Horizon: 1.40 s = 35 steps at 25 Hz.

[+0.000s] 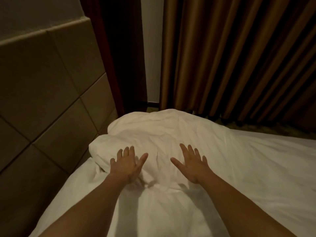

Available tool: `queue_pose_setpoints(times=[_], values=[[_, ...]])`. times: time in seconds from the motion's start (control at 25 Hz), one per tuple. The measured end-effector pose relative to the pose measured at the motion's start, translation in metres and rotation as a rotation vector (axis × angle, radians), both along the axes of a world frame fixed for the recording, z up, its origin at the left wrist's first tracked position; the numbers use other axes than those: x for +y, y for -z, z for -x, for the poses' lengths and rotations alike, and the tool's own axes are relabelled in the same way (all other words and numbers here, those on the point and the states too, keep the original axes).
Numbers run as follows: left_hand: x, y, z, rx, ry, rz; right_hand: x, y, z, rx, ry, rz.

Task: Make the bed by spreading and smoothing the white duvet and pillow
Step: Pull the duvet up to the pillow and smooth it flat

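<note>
Headboard (42,86) panels, padded and tan with stitched seams, fill the left side, one headboard in all, running along the edge of the bed (273,159). Just right of it stands a dark wooden post (109,53), then a narrow strip of pale wall (151,48), then one brown curtain (239,53) hanging in deep folds across the rest of the background.

One white pillow (162,132) lies on the bed, its left end close against the headboard and its far end near the curtain's hem. Its cover is creased and puffed. One white duvet (171,211) covers the mattress below and to the right of the pillow, smooth on the right and bunched into small wrinkles where it meets the pillow's near edge.

Two bare forearms reach in from the bottom. The left hand (127,165) lies palm down on the pillow's near left corner, fingers straight and spread, thumb out to the right, grasping nothing. The right hand (192,165) lies palm down on the pillow near its near right part, fingers likewise straight and fanned, thumb pointing left, released as well. Both hands rest side by side, a stretch of crumpled pillow between the two thumbs, and most of the pillow lies beyond the fingertips toward the curtain.
</note>
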<state>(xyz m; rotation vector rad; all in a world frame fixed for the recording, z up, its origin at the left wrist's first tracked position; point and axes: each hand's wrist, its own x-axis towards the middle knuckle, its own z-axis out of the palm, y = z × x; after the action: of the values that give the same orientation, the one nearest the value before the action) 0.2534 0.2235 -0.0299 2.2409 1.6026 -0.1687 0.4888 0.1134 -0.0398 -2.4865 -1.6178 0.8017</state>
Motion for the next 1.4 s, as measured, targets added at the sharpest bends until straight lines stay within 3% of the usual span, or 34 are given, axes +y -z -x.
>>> queue_pose_setpoints(times=[0.32, 0.56, 0.76, 1.04, 1.4], values=[[-0.194, -0.080, -0.096, -0.097, 0.278, -0.106, -0.244, -0.102, -0.055, -0.153, 0.159, -0.028], [-0.406, -0.142, -0.177, -0.127, 0.368, -0.169, -0.465, -0.162, -0.127, -0.245, 0.163, -0.113], [-0.567, -0.151, -0.286, -0.158, 0.521, -0.131, -0.668, -0.185, -0.209, -0.265, 0.318, -0.087], [-0.730, -0.134, -0.451, -0.144, 0.702, -0.124, -0.840, -0.157, -0.302, -0.229, 0.453, -0.033], [-0.905, -0.078, -0.678, -0.115, 0.743, -0.089, -1.040, -0.116, -0.524, -0.282, 0.587, -0.008]])
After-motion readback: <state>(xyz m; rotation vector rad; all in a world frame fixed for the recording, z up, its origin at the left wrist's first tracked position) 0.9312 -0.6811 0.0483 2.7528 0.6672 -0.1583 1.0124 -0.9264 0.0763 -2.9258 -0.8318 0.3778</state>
